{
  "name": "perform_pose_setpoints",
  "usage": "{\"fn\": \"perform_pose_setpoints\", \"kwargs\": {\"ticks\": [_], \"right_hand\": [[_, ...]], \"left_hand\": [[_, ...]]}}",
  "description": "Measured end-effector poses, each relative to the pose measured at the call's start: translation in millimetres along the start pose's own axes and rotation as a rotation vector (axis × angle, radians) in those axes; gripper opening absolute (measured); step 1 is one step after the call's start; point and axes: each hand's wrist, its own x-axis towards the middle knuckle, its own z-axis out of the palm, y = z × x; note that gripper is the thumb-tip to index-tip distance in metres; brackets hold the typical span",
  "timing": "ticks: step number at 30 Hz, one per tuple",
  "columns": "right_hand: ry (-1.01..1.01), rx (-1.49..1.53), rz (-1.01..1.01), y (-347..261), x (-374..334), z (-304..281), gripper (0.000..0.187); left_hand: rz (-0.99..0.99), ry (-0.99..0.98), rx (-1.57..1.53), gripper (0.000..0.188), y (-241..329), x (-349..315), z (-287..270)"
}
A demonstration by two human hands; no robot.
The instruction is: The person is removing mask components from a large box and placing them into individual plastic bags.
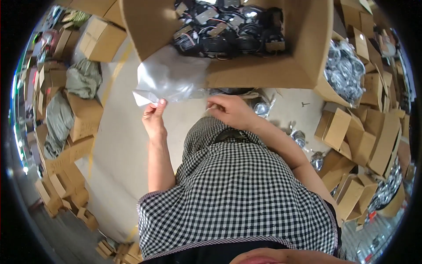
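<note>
The left hand [154, 121] has its thumb and fingers closed in a pinch on the near left edge of a clear plastic bag [169, 72]. The bag spreads out just beyond that hand, overlapping the near left corner of a big open cardboard box [263, 75], and its right side reaches toward the right hand [231, 110]. The right hand is palm down just in front of the box, its fingers bent and turned to the left; their tips are partly hidden, so I cannot tell whether they have hold of anything. Inside the box, at the far end, lies a heap of dark parts [215, 44] with thin wires and tan and silvery plates. A black-and-white checked apron [246, 185] covers the person's front on the near side. On the pale floor [118, 145] to the left runs a yellow line [111, 83]; beyond it stand cardboard boxes [103, 39], with grey-green sacks [83, 79] on some of them. To the right of the big box, another box holds a pile of wrapped pieces [343, 72]. Nearer on the right are open cartons [340, 127], with a small wrapped item [297, 138] on the floor beside them.
</note>
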Motion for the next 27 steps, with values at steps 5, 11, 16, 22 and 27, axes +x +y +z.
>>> {"fn": "perform_pose_setpoints", "kwargs": {"ticks": [5,11,16,22,27], "right_hand": [[0.087,-0.298,-0.192,-25.6,18.0,-4.1,0.026],[0.472,-0.684,0.287,29.0,-0.9,-94.1,0.025],[0.516,-1.041,-0.120,-8.8,16.8,-87.5,0.026],[-0.515,-0.255,0.078,-5.8,92.3,-125.8,0.052],[0.132,0.301,0.123,97.8,156.5,-151.2,0.068]], "left_hand": [[-0.303,-0.471,-0.402,0.018,46.2,-38.5,74.1],[-0.489,-0.512,-1.087,0.030,79.3,-11.4,40.9],[-0.285,-0.666,-0.324,0.021,81.7,15.6,83.8],[0.669,-0.495,1.182,0.019,48.1,108.1,104.2],[0.183,-0.441,1.304,0.021,8.5,188.2,141.2]]}}
